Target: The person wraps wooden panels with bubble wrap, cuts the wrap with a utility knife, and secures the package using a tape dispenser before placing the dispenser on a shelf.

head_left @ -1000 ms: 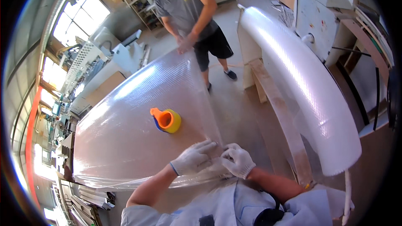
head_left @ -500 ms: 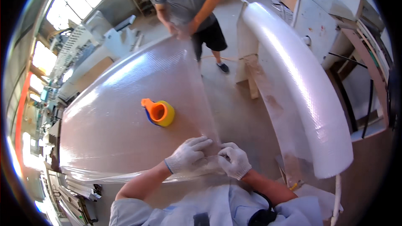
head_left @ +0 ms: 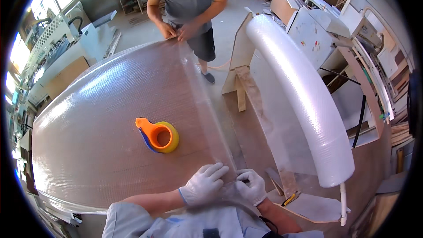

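The bubble wrap [head_left: 132,88] edge is grasped by both gloved hands, left hand [head_left: 203,188] and right hand [head_left: 251,187]; tearing is risked if overstretched.

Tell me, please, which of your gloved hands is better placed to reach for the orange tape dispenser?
Probably left: the left hand lies on the bubble wrap nearer the tape dispenser; the right hand sits farther at the edge.

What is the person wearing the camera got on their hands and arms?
Both hands, left and right, wear white knitted work gloves; the left glove's cuff has a blue edge. The forearms are bare, and light grey-blue sleeves sit pushed up near the elbows.
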`<act>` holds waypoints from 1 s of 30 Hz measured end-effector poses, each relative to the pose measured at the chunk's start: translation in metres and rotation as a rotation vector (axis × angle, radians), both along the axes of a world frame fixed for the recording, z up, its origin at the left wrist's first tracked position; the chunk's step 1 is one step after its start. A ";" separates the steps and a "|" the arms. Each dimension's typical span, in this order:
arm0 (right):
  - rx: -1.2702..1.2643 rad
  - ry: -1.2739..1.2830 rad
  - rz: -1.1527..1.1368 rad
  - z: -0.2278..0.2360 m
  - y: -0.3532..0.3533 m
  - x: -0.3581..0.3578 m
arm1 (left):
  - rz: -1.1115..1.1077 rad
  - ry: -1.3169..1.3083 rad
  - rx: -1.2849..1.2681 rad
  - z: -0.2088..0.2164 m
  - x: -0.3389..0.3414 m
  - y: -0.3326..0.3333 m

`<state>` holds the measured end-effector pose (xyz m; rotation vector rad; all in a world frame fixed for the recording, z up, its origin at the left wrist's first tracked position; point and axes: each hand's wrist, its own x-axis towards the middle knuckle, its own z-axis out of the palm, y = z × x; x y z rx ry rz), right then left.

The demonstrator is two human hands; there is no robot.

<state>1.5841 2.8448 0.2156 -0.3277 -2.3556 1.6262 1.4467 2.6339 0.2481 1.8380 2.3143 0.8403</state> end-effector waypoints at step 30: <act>0.549 -0.277 0.419 0.105 0.027 -0.101 | 0.226 0.063 0.092 -0.004 0.034 0.004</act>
